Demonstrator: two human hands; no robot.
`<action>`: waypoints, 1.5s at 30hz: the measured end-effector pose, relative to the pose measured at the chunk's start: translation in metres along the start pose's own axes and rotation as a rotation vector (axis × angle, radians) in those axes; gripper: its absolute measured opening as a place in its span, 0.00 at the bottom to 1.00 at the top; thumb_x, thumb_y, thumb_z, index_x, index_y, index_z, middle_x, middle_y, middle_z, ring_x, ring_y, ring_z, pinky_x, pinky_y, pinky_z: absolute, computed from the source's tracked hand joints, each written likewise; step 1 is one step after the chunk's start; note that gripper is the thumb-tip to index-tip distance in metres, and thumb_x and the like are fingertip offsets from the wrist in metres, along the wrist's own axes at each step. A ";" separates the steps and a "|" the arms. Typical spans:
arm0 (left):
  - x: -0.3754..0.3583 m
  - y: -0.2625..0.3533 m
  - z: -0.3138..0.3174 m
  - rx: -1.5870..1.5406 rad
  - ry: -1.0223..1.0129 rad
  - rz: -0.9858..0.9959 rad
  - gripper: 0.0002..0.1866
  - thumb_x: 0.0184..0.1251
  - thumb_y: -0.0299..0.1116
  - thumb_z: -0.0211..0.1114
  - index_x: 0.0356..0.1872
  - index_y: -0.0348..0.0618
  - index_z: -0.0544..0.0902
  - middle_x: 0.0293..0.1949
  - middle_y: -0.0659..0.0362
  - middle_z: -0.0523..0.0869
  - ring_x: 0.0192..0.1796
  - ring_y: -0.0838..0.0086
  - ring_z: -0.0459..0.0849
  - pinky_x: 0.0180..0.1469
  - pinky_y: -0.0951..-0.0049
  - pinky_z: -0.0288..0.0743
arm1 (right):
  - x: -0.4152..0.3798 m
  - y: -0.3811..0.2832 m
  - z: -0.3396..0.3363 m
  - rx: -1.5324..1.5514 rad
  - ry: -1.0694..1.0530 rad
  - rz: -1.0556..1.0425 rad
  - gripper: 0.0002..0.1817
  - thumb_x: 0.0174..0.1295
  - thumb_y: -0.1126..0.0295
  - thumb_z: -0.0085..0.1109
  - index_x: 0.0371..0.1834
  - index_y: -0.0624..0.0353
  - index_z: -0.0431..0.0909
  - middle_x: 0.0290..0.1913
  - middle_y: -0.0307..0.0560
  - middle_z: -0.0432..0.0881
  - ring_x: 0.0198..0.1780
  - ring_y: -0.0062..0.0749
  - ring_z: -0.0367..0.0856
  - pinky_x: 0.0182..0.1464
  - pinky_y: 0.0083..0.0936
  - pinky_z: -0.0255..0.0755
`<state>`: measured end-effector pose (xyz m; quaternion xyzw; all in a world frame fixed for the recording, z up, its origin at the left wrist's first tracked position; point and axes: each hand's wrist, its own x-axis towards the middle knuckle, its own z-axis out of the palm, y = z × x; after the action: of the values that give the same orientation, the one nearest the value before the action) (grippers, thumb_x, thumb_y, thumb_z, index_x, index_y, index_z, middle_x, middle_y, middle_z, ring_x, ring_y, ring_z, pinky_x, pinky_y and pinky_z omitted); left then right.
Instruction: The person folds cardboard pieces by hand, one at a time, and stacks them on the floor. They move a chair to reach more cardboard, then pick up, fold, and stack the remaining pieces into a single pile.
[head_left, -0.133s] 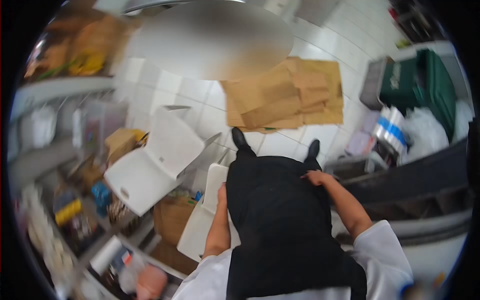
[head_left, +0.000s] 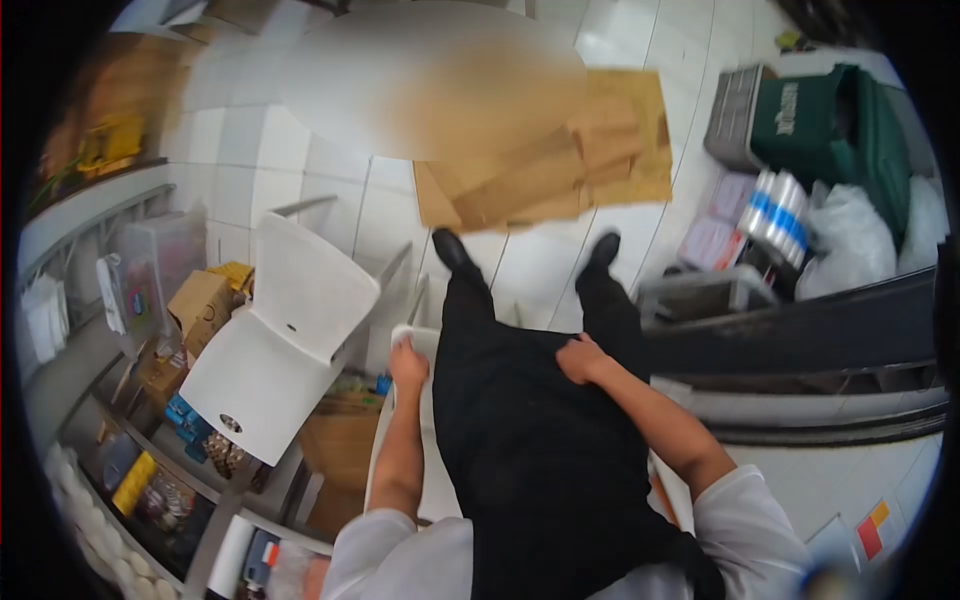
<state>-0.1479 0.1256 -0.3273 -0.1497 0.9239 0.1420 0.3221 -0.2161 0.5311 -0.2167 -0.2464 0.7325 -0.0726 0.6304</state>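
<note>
A black apron (head_left: 535,450) covers my front and lap. My right hand (head_left: 580,358) lies at its lower edge on the right thigh, fingers curled closed on the cloth. To the left, my left hand (head_left: 409,364) is closed at the edge of a white chair (head_left: 415,342) close beside my leg; its fingertips are partly hidden. Another white plastic chair (head_left: 258,370) stands further left, apart from both hands. My dark shoes (head_left: 457,248) are on the tiled floor.
Flattened cardboard (head_left: 625,140) lies on the floor ahead, partly behind a blurred patch. At right are a green bin (head_left: 810,115), wrapped cans (head_left: 772,215), a plastic bag (head_left: 850,240) and a dark ledge (head_left: 800,325). Crowded shelves (head_left: 150,480) and a cardboard box (head_left: 200,305) line the left.
My right hand has shifted left along the apron's lower edge. My left hand has moved slightly left and up beside the white chair. The camera view has turned a little.
</note>
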 end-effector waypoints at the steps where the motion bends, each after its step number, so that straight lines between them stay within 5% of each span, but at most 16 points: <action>1: 0.060 0.022 -0.018 -0.014 0.123 0.088 0.25 0.61 0.26 0.63 0.63 0.40 0.77 0.52 0.42 0.82 0.56 0.45 0.81 0.60 0.46 0.75 | 0.020 -0.007 -0.029 0.115 -0.005 0.006 0.14 0.62 0.70 0.55 0.43 0.61 0.89 0.49 0.60 0.89 0.58 0.52 0.85 0.62 0.51 0.73; 6: 0.233 0.008 -0.056 -0.157 0.314 0.322 0.25 0.64 0.28 0.64 0.64 0.38 0.77 0.54 0.41 0.84 0.53 0.46 0.83 0.57 0.52 0.77 | 0.156 -0.078 -0.017 0.586 -0.003 -0.358 0.15 0.60 0.69 0.57 0.45 0.64 0.87 0.42 0.64 0.88 0.47 0.60 0.86 0.53 0.47 0.79; 8: 0.302 0.056 -0.041 -0.384 0.042 0.056 0.26 0.68 0.32 0.66 0.66 0.36 0.76 0.55 0.44 0.86 0.55 0.53 0.86 0.54 0.54 0.79 | 0.212 -0.046 -0.030 0.740 0.164 -0.349 0.14 0.61 0.69 0.57 0.46 0.60 0.86 0.43 0.61 0.88 0.46 0.60 0.87 0.53 0.47 0.80; 11: 0.392 0.114 0.020 -1.031 -0.068 -0.291 0.27 0.71 0.37 0.66 0.67 0.34 0.75 0.51 0.48 0.87 0.49 0.62 0.88 0.50 0.59 0.80 | 0.255 0.022 -0.058 0.742 0.467 -0.128 0.11 0.63 0.68 0.57 0.45 0.59 0.83 0.42 0.58 0.88 0.46 0.59 0.87 0.52 0.48 0.80; 18: 0.522 0.113 0.228 -0.745 0.000 -0.473 0.36 0.70 0.44 0.73 0.69 0.31 0.71 0.44 0.51 0.86 0.35 0.68 0.84 0.39 0.64 0.81 | 0.223 0.121 -0.125 0.790 0.997 0.011 0.12 0.69 0.64 0.59 0.48 0.59 0.81 0.43 0.56 0.87 0.49 0.55 0.85 0.52 0.47 0.77; 20: 0.577 0.099 0.283 -1.364 -0.258 -0.368 0.39 0.67 0.43 0.76 0.68 0.23 0.70 0.45 0.49 0.88 0.39 0.61 0.86 0.41 0.57 0.82 | 0.203 0.131 -0.136 1.001 1.303 -0.065 0.13 0.70 0.65 0.59 0.51 0.62 0.81 0.46 0.59 0.88 0.52 0.56 0.85 0.53 0.45 0.78; 26: 0.479 0.138 0.225 -1.294 0.054 -0.316 0.39 0.69 0.37 0.75 0.69 0.17 0.66 0.57 0.41 0.84 0.51 0.53 0.87 0.49 0.50 0.83 | 0.192 0.123 -0.084 0.859 1.117 0.077 0.16 0.71 0.62 0.58 0.54 0.62 0.81 0.49 0.60 0.87 0.54 0.55 0.85 0.55 0.46 0.78; 31: 0.547 0.087 0.234 -1.434 -0.505 -0.355 0.48 0.68 0.46 0.74 0.77 0.27 0.58 0.74 0.43 0.70 0.55 0.53 0.85 0.48 0.58 0.83 | 0.178 0.112 -0.083 0.901 1.012 -0.181 0.17 0.72 0.61 0.57 0.56 0.60 0.80 0.50 0.59 0.86 0.55 0.54 0.84 0.57 0.46 0.78; 32: 0.518 0.112 0.225 -1.391 -0.445 -0.399 0.42 0.64 0.56 0.75 0.68 0.32 0.72 0.59 0.48 0.83 0.38 0.63 0.84 0.31 0.70 0.75 | 0.190 0.109 -0.081 0.839 1.048 -0.185 0.16 0.72 0.62 0.58 0.54 0.60 0.80 0.49 0.58 0.87 0.54 0.54 0.84 0.54 0.48 0.78; 33: 0.534 0.107 0.241 -1.374 -0.456 -0.405 0.42 0.64 0.56 0.75 0.68 0.32 0.72 0.59 0.48 0.83 0.38 0.63 0.84 0.31 0.70 0.75 | 0.193 0.106 -0.082 0.857 1.048 -0.175 0.16 0.72 0.62 0.58 0.54 0.60 0.80 0.49 0.58 0.87 0.54 0.54 0.84 0.54 0.48 0.78; 35: 0.558 0.085 0.270 -1.248 -0.214 -0.138 0.31 0.62 0.60 0.76 0.49 0.43 0.82 0.36 0.59 0.84 0.24 0.72 0.76 0.21 0.71 0.63 | 0.198 0.096 -0.078 0.800 1.020 -0.096 0.14 0.71 0.64 0.58 0.52 0.61 0.79 0.47 0.56 0.87 0.52 0.53 0.85 0.54 0.49 0.78; 36: 0.508 0.121 0.240 -1.135 -0.135 -0.280 0.23 0.64 0.59 0.75 0.35 0.51 0.80 0.23 0.68 0.75 0.16 0.76 0.67 0.17 0.74 0.58 | 0.213 0.091 -0.069 0.784 1.114 -0.116 0.13 0.71 0.65 0.59 0.51 0.62 0.79 0.45 0.55 0.86 0.51 0.52 0.85 0.53 0.49 0.77; 39: 0.490 0.133 0.219 -1.212 -0.150 -0.330 0.25 0.64 0.58 0.75 0.35 0.47 0.78 0.28 0.61 0.78 0.23 0.70 0.75 0.23 0.67 0.68 | 0.210 0.086 -0.059 0.682 0.947 -0.111 0.13 0.71 0.64 0.59 0.50 0.61 0.79 0.44 0.54 0.85 0.51 0.52 0.84 0.53 0.47 0.76; 40: 0.543 0.100 0.250 -1.036 0.252 -0.225 0.30 0.62 0.58 0.76 0.43 0.38 0.80 0.39 0.50 0.83 0.41 0.59 0.84 0.41 0.56 0.79 | 0.210 0.085 -0.056 0.675 0.942 -0.125 0.13 0.71 0.64 0.59 0.50 0.61 0.79 0.44 0.54 0.85 0.51 0.52 0.84 0.53 0.47 0.76; 42: 0.495 0.165 0.191 -0.431 0.801 -0.222 0.39 0.59 0.57 0.77 0.58 0.31 0.78 0.57 0.41 0.81 0.63 0.49 0.78 0.62 0.47 0.75 | 0.211 0.086 -0.057 0.693 0.957 -0.124 0.12 0.71 0.64 0.60 0.51 0.59 0.78 0.45 0.52 0.85 0.51 0.51 0.83 0.53 0.45 0.76; 45: 0.558 0.174 0.131 -0.197 0.828 0.262 0.48 0.55 0.56 0.79 0.69 0.34 0.72 0.64 0.39 0.78 0.68 0.48 0.76 0.72 0.50 0.69 | 0.202 0.091 -0.063 0.686 0.971 -0.107 0.12 0.71 0.64 0.60 0.52 0.58 0.77 0.45 0.51 0.84 0.52 0.50 0.83 0.54 0.45 0.75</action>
<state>-0.5564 0.2281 -0.7531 -0.1055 0.9683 0.1971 -0.1114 -0.3186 0.5059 -0.4220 -0.0040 0.8582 -0.4411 0.2625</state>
